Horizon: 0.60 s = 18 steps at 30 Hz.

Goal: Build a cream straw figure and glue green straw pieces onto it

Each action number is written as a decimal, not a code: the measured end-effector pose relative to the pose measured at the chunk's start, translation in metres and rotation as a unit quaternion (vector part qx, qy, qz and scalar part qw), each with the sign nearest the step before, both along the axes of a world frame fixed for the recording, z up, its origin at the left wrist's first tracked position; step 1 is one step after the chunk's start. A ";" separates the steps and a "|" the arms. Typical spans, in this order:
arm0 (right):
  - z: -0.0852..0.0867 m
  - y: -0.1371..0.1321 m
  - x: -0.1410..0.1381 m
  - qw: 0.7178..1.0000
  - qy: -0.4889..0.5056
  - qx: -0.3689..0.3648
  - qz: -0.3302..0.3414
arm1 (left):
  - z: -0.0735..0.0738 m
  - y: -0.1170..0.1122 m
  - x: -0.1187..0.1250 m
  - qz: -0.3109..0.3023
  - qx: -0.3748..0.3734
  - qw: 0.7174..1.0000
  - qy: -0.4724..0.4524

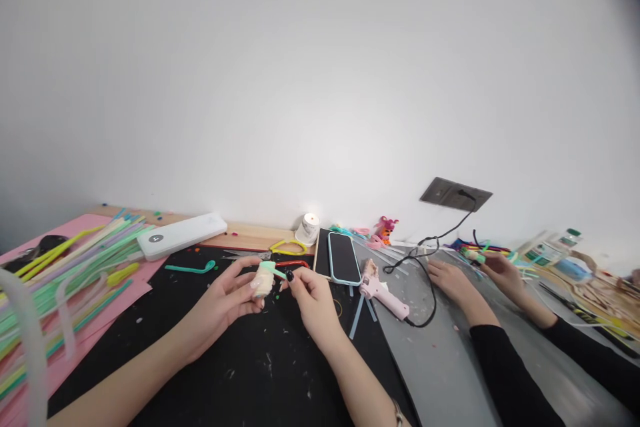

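My left hand [227,300] is closed around a small cream pipe-cleaner craft piece [263,281] with mint green on its top. From that top a short mint green pipe-cleaner end [279,272] sticks out to the right. My right hand [314,298] pinches this end between thumb and forefinger. Both hands are raised over the black mat [250,373]. Behind them lie scissors [243,254], a red bent pipe cleaner [295,263] and a yellow bent one [289,247]. A teal pipe cleaner with a looped end [193,268] rests to the left.
Many pipe cleaners [95,267] lie on pink sheets at left, near a white lamp-like device [183,235]. A paper cup [307,229], phone [344,258] and corded pink glue gun [384,295] stand behind and right. A co-worker's hands [503,277] work at right.
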State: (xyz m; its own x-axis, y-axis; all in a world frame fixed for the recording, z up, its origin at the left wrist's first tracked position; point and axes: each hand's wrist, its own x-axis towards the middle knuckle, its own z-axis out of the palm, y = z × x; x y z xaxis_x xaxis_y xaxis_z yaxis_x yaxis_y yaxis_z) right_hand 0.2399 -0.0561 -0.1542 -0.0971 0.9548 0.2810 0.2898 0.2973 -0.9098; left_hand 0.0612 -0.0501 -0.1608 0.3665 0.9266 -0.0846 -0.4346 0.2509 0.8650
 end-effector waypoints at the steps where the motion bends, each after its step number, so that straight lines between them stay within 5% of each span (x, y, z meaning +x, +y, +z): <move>1: 0.001 0.002 -0.003 1.000 -0.001 0.003 -0.003 | 0.000 0.001 -0.001 0.002 -0.004 1.000 -0.001; 10: -0.008 0.006 -0.014 0.999 0.012 0.038 -0.034 | -0.009 0.011 -0.003 0.022 -0.028 0.999 -0.018; 18: -0.015 0.002 -0.012 0.998 0.015 0.048 -0.037 | -0.001 0.004 -0.004 -0.012 -0.046 0.998 -0.035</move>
